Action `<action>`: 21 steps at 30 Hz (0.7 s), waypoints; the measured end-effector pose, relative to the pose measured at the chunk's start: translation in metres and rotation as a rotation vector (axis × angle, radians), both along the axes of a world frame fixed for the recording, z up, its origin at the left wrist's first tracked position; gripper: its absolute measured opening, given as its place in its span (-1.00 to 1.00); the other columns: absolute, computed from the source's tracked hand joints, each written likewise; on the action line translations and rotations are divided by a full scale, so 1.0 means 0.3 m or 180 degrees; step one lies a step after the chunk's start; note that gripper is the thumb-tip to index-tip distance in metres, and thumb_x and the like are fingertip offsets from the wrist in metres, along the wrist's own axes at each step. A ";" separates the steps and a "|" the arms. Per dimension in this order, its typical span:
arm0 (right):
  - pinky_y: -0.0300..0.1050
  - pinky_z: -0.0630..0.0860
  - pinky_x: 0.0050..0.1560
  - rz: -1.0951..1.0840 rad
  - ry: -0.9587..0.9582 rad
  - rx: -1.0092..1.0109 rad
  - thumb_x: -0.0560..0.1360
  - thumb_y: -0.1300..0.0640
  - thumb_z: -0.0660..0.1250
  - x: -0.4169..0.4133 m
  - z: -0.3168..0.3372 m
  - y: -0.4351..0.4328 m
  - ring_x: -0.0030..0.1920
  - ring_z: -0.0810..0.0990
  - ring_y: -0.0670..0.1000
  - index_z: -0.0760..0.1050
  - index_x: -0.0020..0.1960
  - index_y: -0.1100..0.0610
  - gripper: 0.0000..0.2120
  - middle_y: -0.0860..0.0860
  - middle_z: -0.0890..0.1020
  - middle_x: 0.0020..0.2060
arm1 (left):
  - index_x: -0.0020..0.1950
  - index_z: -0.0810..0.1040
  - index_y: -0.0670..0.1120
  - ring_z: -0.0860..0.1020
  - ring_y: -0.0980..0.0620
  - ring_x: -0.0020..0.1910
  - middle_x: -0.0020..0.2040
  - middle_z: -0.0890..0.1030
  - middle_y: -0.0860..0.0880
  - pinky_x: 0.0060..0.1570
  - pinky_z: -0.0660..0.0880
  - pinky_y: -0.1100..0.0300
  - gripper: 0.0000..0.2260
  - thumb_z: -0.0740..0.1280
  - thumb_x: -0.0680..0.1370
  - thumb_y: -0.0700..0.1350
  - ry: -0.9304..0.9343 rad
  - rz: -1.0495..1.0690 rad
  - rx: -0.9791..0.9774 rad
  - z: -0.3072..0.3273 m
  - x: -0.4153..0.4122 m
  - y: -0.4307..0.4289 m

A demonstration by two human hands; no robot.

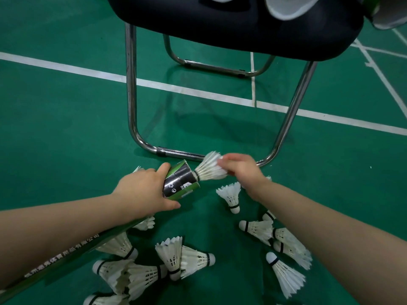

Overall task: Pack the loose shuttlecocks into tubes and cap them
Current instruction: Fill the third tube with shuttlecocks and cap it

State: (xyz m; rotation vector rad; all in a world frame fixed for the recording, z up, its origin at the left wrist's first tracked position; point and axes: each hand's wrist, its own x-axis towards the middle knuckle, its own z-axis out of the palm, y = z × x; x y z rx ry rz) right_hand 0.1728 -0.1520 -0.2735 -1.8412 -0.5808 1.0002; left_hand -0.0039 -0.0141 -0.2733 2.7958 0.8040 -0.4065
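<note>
Shuttlecocks strewn before chair; left fingers wrap tube, right fingers seemingly pinch feathers.

A chair with a dark seat stands on bent chrome legs; green court floor spreads beneath it; white lines run under and beside it.

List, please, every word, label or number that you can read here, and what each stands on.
"有限公司" (likely): white print along the green tube in the left hand; the characters before it are too blurred.
Small white marks and letters on the tube's black band by its mouth: too small to read.
No other text is legible.
</note>
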 end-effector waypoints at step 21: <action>0.02 0.33 0.31 0.1499 -0.2025 -0.1850 0.52 0.03 0.26 0.084 -0.196 -0.091 0.28 0.41 0.02 0.43 0.29 0.00 -0.66 -0.02 0.50 0.26 | 0.24 0.22 0.02 0.53 0.01 -0.14 -0.11 0.52 0.04 -0.29 0.46 0.15 -0.31 0.31 0.31 0.40 0.0166 -0.0212 -0.0028 0.003 -0.001 -0.063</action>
